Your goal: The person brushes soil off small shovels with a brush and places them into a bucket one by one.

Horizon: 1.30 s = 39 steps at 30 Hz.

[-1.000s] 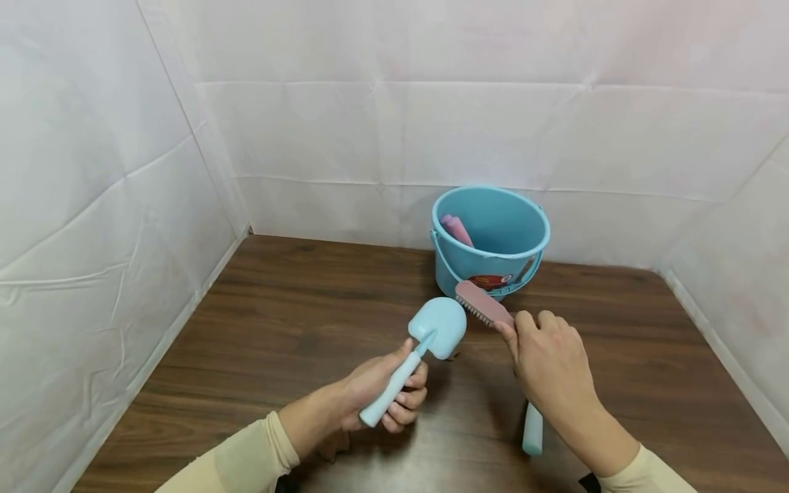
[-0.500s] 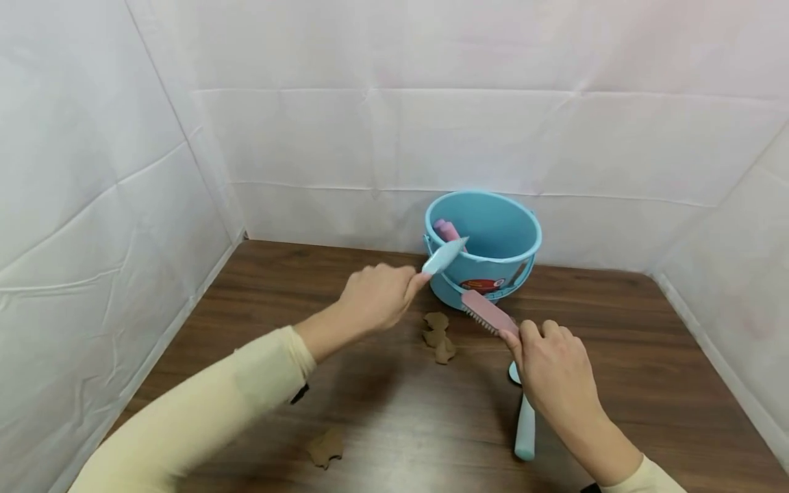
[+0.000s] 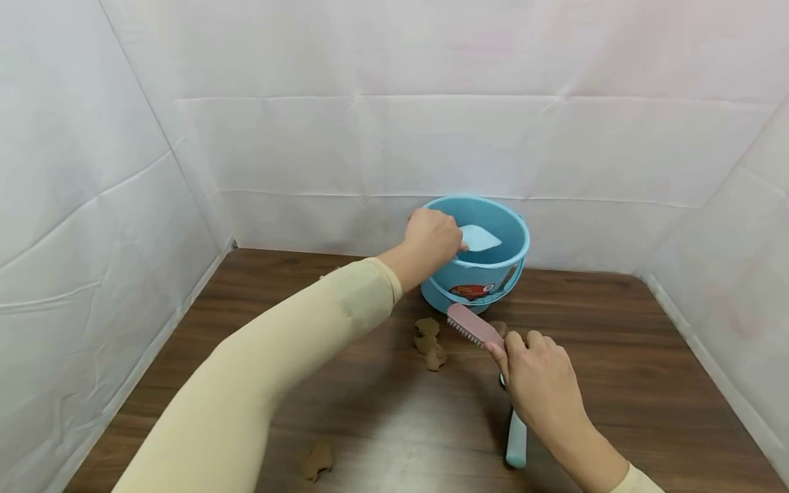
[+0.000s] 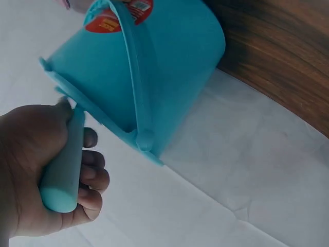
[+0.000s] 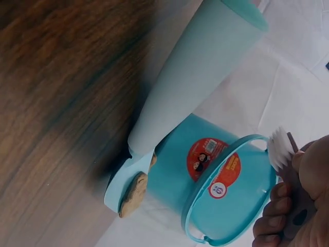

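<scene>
My left hand (image 3: 431, 239) grips the handle of a light blue hand trowel (image 3: 481, 237) at the left rim of a blue bucket (image 3: 459, 279). The trowel's blade reaches over the bucket's mouth. In the left wrist view, fingers curl round its pale handle (image 4: 64, 170). In front of the bucket my right hand (image 3: 545, 383) holds a pink brush (image 3: 473, 322), bristles facing down and left. Below that hand lies another pale blue tool (image 5: 180, 87) with a thick handle, a brown piece (image 5: 132, 195) beside its blade. My left hand covers part of the bucket's inside.
Several flat brown pieces (image 3: 429, 342) lie on the dark wooden table (image 3: 592, 329) before the bucket. Another brown piece (image 3: 317, 460) is near the front. White cloth walls (image 3: 296, 150) enclose the table at the back and sides.
My left hand has carried the trowel forward and up from the table's middle to the bucket's mouth, uncovering the brown pieces. My right hand keeps the brush in nearly the same place.
</scene>
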### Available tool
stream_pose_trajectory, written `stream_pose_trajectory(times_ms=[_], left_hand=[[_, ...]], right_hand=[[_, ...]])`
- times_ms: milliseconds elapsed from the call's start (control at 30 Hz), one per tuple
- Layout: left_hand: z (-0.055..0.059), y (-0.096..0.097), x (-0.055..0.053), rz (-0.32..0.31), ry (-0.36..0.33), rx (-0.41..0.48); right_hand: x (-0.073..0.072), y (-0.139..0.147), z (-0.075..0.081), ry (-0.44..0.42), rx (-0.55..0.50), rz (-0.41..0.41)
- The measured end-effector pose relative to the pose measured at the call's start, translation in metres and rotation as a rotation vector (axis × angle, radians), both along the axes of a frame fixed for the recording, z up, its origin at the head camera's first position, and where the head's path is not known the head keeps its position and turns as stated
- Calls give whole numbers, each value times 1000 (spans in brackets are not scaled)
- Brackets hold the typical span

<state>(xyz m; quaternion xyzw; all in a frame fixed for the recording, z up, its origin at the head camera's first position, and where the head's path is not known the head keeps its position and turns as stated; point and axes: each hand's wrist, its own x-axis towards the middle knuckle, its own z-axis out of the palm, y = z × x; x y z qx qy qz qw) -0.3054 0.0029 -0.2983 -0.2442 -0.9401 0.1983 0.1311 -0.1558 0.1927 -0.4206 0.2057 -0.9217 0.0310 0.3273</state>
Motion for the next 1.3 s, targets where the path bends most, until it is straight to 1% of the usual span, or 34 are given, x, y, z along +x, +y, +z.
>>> stream_pose_trajectory(times_ms=[67,200,300,367,467,633,700,1000,1200,1233,1300], left_hand=[[0,3,-6,32,-40,-56],[-1,3,-13,98,-115,-113],[0,0,-16,112,-148,-132],[0,-3,-17,103,-152,-131],[1,-6,-17,69,-123,-108],[1,-9,-17,-1,-26,-24],[1,-9,-16,-10,-8,-5],[0,-8,-13,8,-27,-8],[-1,-10,-10,-13,-43,20],[-2,-11,-9,-20,-39,28],[-3,-13,-4,-43,-9,49]], right_hand=[[1,-2,0,-4,3,-2],[2,-3,1,-16,9,-10],[3,-4,2,-16,8,-12],[3,-4,2,-13,5,-10],[2,-4,3,-13,1,-8],[2,-2,2,-11,8,-5],[2,-1,2,-8,12,-7],[2,3,4,-3,19,-22],[1,5,3,7,18,-19],[0,5,3,10,19,-17],[-1,6,4,13,20,-16]])
